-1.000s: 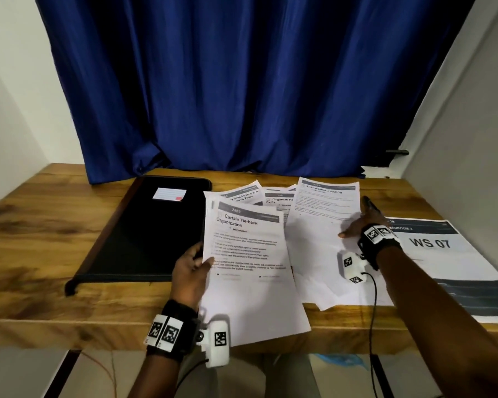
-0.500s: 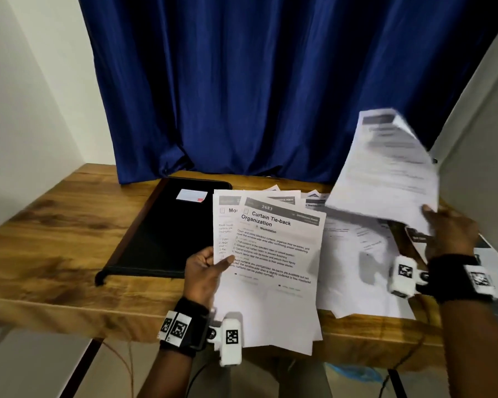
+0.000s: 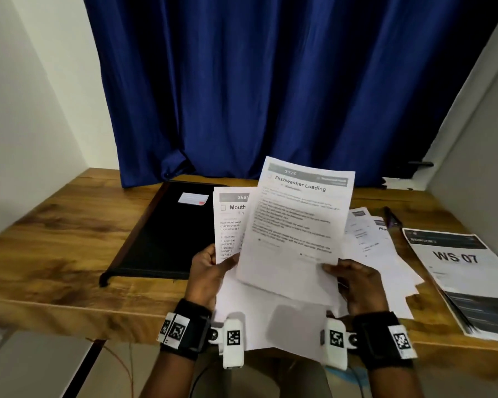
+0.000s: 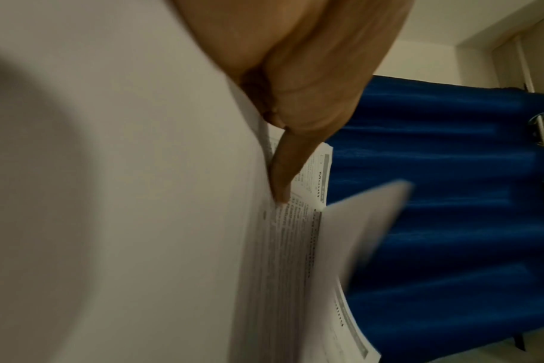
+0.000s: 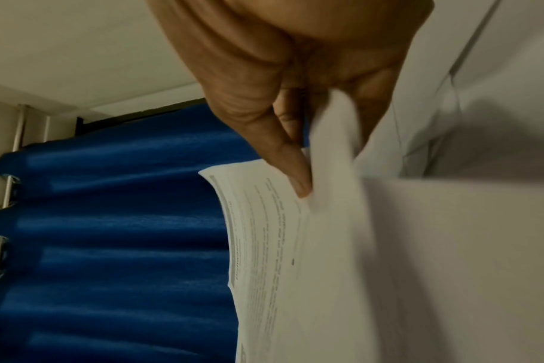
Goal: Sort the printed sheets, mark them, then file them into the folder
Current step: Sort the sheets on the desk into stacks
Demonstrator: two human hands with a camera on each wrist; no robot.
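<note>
My right hand [image 3: 344, 271] pinches the lower right edge of a printed sheet headed "Dishwasher Loading" [image 3: 296, 225], thumb on its front, as the right wrist view [image 5: 295, 176] confirms. That sheet lies tilted over a small stack of sheets [image 3: 230, 222] which my left hand [image 3: 213, 262] grips at its left edge; the thumb [image 4: 283, 176] presses on the print. The stack's top page starts with "Mouth". A black folder [image 3: 167, 228] with a white label lies shut on the desk to the left. More printed sheets [image 3: 371, 239] lie spread at the right.
The wooden desk [image 3: 55, 248] runs up to a blue curtain [image 3: 256, 81]. A dark pen [image 3: 391, 218] lies behind the loose sheets. A booklet marked "WS 07" [image 3: 466, 271] sits at the right edge. White walls close both sides.
My right hand took a sheet off the spread, lifted it high at the right, then brought it down and left onto the stack in my left hand. The "Curtain Tie-back" page is now covered.
</note>
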